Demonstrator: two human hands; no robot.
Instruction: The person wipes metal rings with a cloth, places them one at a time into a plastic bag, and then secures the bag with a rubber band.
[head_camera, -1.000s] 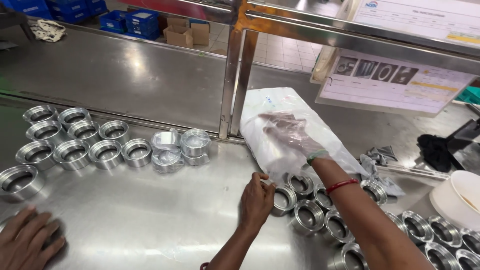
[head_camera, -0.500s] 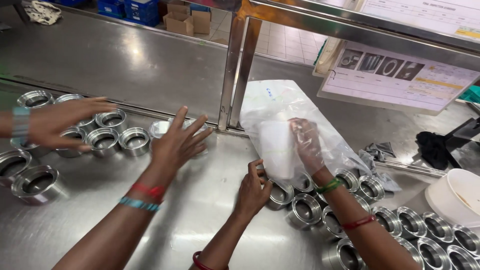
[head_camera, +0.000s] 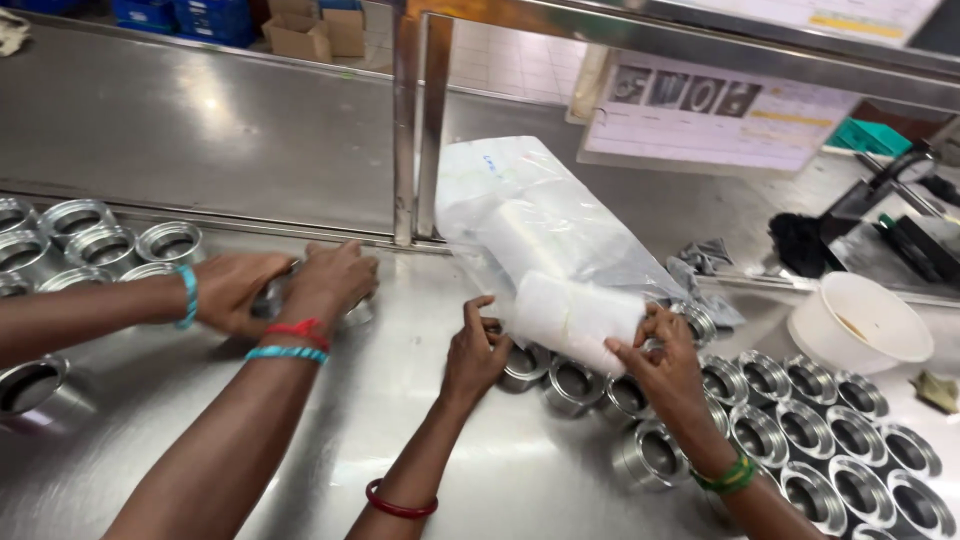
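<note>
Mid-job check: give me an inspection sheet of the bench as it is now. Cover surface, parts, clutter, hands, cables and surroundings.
Surface: steel bench, shiny, bare in the middle.
Job's things: white roll at the mouth of a clear plastic bag; metal rings in rows at right, others at far left.
Clutter: white bowl, grey rag, black cloth.
Grippers: right hand has its grip on the roll's end; left hand at the bag's edge beside a ring, grip unclear. Co-worker's hands rest over rings at left.
Cables: nothing seen.
Surroundings: steel upright, picture sheet, blue crates, cardboard boxes.
</note>
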